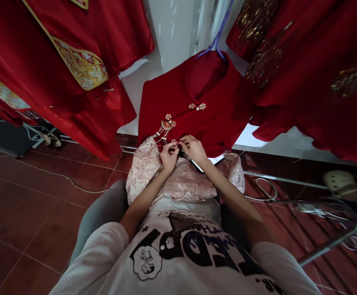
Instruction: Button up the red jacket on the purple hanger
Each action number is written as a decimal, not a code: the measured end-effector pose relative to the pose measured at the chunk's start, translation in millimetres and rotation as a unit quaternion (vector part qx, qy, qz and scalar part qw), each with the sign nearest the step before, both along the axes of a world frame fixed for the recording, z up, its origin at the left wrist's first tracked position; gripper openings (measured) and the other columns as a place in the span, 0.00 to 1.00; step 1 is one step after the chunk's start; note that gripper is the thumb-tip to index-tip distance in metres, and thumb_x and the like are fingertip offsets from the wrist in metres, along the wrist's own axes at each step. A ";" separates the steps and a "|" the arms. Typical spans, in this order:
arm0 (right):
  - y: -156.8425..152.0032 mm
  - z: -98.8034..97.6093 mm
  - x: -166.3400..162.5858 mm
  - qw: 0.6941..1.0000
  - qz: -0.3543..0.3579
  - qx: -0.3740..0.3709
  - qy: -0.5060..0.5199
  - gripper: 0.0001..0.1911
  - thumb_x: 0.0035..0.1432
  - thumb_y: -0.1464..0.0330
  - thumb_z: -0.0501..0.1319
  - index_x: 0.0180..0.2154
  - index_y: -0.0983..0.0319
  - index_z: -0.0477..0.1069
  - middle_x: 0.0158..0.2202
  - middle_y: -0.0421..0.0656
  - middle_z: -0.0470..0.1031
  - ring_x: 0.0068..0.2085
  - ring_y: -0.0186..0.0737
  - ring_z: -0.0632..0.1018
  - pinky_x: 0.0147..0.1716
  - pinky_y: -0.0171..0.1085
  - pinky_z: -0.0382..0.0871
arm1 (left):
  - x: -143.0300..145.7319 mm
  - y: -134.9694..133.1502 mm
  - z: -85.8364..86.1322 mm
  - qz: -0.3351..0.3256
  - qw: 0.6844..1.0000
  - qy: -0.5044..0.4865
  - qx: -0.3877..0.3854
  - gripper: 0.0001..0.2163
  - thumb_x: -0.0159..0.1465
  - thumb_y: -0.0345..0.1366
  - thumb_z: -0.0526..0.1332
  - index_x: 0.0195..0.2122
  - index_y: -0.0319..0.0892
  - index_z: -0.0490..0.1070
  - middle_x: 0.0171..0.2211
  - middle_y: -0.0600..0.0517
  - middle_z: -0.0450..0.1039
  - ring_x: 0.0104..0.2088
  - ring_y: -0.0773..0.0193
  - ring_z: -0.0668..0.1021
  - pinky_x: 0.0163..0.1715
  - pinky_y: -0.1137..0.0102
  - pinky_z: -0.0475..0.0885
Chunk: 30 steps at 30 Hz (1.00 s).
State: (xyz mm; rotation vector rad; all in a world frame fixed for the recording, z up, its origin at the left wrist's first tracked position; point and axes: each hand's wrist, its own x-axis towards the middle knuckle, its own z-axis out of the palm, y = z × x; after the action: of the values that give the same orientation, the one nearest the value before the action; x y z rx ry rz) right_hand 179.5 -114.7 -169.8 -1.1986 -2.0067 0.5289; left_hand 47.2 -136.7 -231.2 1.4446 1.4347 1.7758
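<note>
A red garment (221, 119) hangs on a purple hanger (217, 45), its lower part resting over my lap. Beaded flower clasps (197, 107) sit below its neckline, and a beaded tassel ornament (166, 125) is fixed on its left front. Low on the front, small beaded flowers (174, 141) show between my hands. My left hand (169, 156) has thumb and forefinger pinched at this beaded clasp. From the other side my right hand (193, 148) pinches at the same spot, fingertips close to the left ones. Exactly what lies between the fingertips is partly hidden.
Pink brocade fabric (190, 180) covers my lap, with a lit phone (211, 162) on it near my right wrist. More red garments (105, 37) hang at both sides. A cable (71, 180) crosses the tiled floor; a metal rack (332, 243) and a clog (340, 183) stand right.
</note>
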 end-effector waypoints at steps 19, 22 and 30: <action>1.8 3.7 -1.6 1.000 -0.002 -0.009 -0.016 0.07 0.66 0.71 0.56 0.41 0.63 0.73 0.43 0.49 0.76 0.40 0.42 0.81 0.43 0.39 0.77 | -5.2 5.3 -2.4 0.008 0.995 0.085 0.041 0.04 0.68 0.33 0.60 0.43 0.42 0.73 0.41 0.46 0.79 0.41 0.61 0.81 0.37 0.69 0.76; 0.4 11.9 2.9 0.998 0.022 -0.037 -0.045 0.09 0.63 0.73 0.59 0.45 0.64 0.72 0.46 0.50 0.75 0.38 0.40 0.81 0.41 0.39 0.77 | -2.9 3.2 -0.3 0.024 0.997 0.050 0.050 0.07 0.66 0.30 0.59 0.45 0.42 0.68 0.41 0.47 0.75 0.38 0.64 0.78 0.32 0.73 0.75; -9.8 46.3 33.3 0.982 0.084 -0.102 -0.133 0.30 0.57 0.69 0.68 0.60 0.63 0.67 0.56 0.55 0.71 0.44 0.46 0.82 0.48 0.47 0.78 | -3.4 -2.0 4.1 0.025 0.997 0.063 0.044 0.12 0.59 0.22 0.58 0.43 0.43 0.67 0.42 0.49 0.69 0.36 0.66 0.75 0.31 0.75 0.72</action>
State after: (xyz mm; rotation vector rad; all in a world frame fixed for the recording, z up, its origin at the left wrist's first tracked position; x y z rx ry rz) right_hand 212.8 -124.5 -123.5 -1.2843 -2.3420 0.7032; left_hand 43.7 -138.7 -227.1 1.6045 1.4841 1.8288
